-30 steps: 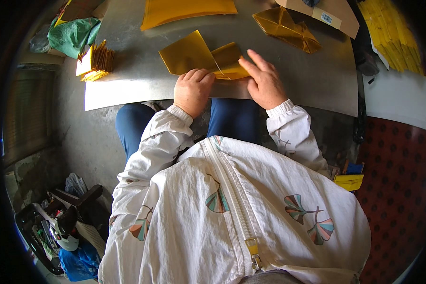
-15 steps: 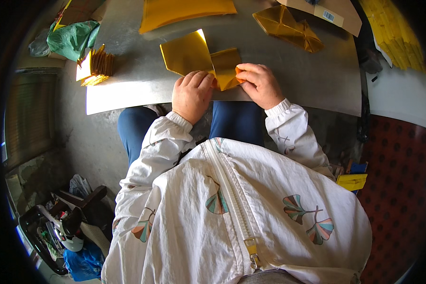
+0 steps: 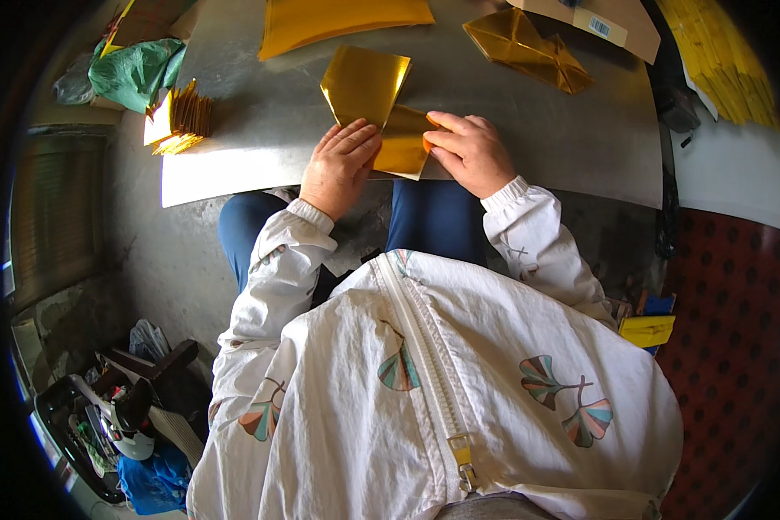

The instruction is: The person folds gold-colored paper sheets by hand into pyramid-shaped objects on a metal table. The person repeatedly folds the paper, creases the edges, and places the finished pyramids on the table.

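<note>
A partly folded sheet of gold foil paper (image 3: 366, 85) lies at the near edge of the metal table, its upper flap angled up and away. My left hand (image 3: 342, 166) grips its left side, fingers together on top and the thumb hidden. On the lower right part, my right hand (image 3: 472, 152) pinches the paper's edge between thumb and fingers. Something orange shows at those right fingertips; I cannot make out what it is. Farther right sits a folded gold foil piece (image 3: 529, 50) with pointed corners.
A stack of gold sheets (image 3: 347, 26) lies at the table's (image 3: 260, 104) far side. Folded gold pieces (image 3: 182, 120) stand bunched at the left, near a green plastic bag (image 3: 134, 74). A cardboard box (image 3: 615, 26) is at the far right, beside yellow bundles (image 3: 728, 65).
The foil paper has turned, its upper flap swinging right and more upright. My left hand has shifted slightly left and down; my right hand has barely moved.
</note>
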Tool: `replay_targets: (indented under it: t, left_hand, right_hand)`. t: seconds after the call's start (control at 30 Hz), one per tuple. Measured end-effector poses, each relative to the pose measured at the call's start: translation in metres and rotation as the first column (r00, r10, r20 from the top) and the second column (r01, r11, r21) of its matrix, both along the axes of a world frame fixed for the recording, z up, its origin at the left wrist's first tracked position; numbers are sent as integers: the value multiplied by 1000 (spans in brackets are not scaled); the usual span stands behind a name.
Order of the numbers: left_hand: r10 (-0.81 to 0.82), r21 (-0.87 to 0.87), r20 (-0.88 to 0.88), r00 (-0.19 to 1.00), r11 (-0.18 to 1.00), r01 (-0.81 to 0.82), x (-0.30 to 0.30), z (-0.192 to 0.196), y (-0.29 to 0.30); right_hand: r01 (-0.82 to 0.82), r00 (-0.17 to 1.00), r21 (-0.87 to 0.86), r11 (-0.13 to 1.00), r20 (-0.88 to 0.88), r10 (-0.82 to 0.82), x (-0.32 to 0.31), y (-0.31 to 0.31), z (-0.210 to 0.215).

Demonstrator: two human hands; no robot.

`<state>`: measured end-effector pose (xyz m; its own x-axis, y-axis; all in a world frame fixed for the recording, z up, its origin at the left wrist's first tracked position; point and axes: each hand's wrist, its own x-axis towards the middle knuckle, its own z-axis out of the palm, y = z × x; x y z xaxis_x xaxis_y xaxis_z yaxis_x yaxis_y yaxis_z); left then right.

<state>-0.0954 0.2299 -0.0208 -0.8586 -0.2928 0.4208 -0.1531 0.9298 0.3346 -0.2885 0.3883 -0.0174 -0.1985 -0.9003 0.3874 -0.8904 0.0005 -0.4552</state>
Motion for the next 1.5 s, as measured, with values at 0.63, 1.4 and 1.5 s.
replay_targets:
  t: [0.63,1.4,1.5]
  left_hand:
    - [127,47,28,992,991,-128,16,16,27]
    - [410,500,-74,909,804,-322,5,16,23]
    - [434,483,-71,898,803,-349,1,17,21]
  right_hand:
    - [-6,999,-99,995,31,9,12,-11,-7]
    - [132,975,-133,982,194,-105,16,-17,-13]
    - [148,973,-132,980,195,-120,16,-15,-12]
